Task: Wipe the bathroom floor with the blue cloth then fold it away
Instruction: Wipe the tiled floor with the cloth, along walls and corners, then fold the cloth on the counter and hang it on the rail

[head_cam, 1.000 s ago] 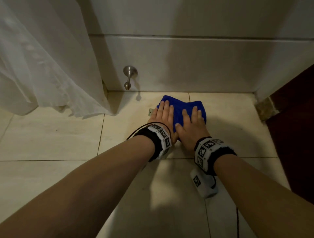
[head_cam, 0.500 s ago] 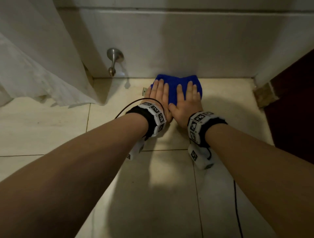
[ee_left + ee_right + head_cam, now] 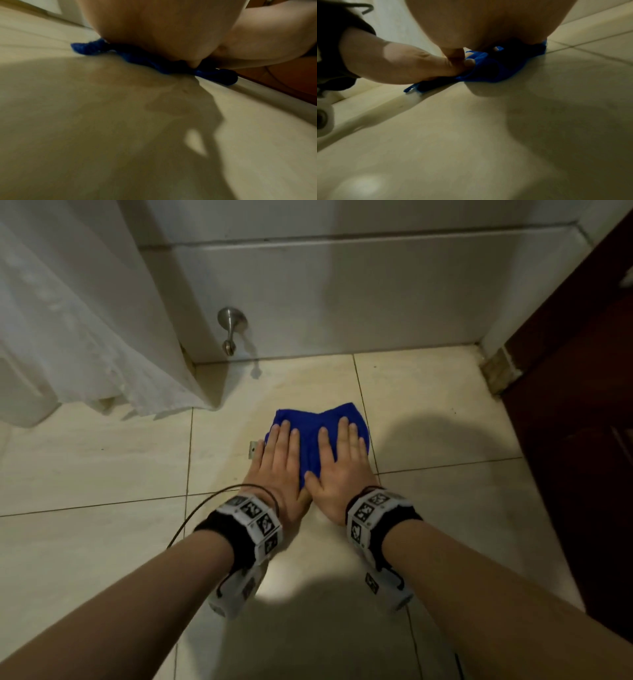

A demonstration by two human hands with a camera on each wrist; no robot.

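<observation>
Pressing down side by side, the left hand (image 3: 279, 470) and the right hand (image 3: 340, 474) lie flat on the blue cloth (image 3: 317, 433), which is bunched on the bathroom floor (image 3: 102, 460) a little way out from the base of the wall (image 3: 342, 302). Both sets of fingers are straight and spread over the fabric, not curled round it; the left fingers (image 3: 284, 436) cover the cloth's left part and the right fingers (image 3: 344, 436) its right part, with a strip of blue showing between the hands and beyond the fingertips. From the left wrist view the left hand (image 3: 154, 27) bears on the cloth (image 3: 89, 48), whose crumpled edge sticks out on either side of the palm. From the right wrist view the right hand (image 3: 488, 20) sits on the cloth (image 3: 488, 73), and the left hand (image 3: 399, 65) rests on it just beside, thumbs close together. A small pale tag (image 3: 254, 449) lies at the cloth's left edge, next to the left hand. A white curtain (image 3: 68, 320) hangs at the left, a metal door stop (image 3: 231, 332) stands near the wall, and a dark door (image 3: 582, 405) is at the right.
</observation>
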